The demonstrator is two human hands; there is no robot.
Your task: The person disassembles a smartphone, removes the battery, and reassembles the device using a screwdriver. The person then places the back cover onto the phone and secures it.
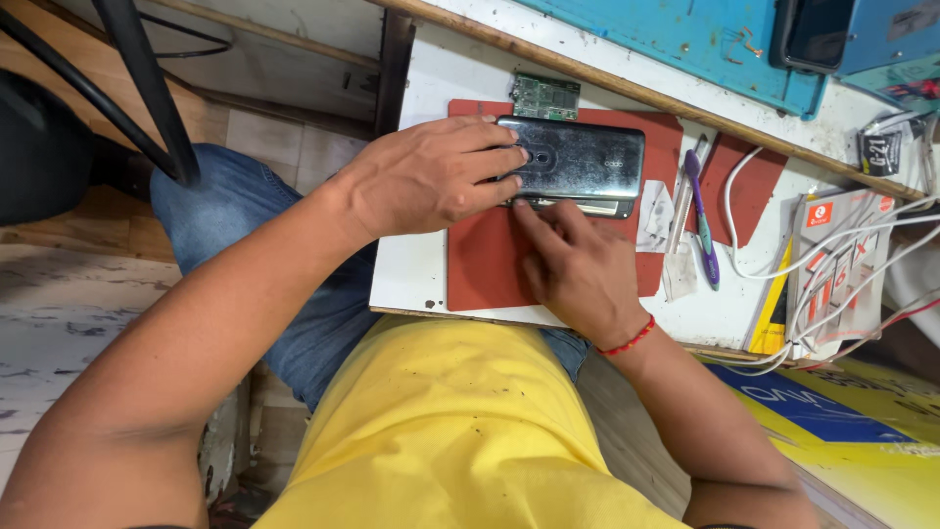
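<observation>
A dark glossy smartphone [587, 157] lies back-up on a red mat [485, 260] spread over a white board. My left hand [431, 181] rests on the phone's left end, fingers pressing flat on its back. From below, my right hand [578, 264] reaches up with its fingertips touching the phone's lower edge, where a thin silver part shows. A red thread band circles the right wrist. A small green circuit board [545, 96] lies just above the phone at the mat's top edge.
A purple-handled tool [703, 220] and a pen-like tool lie right of the phone. White cables [832, 264] cross a red-and-white printed card at the right. A teal box [705, 44] stands behind. Chair legs [147, 88] are at the left.
</observation>
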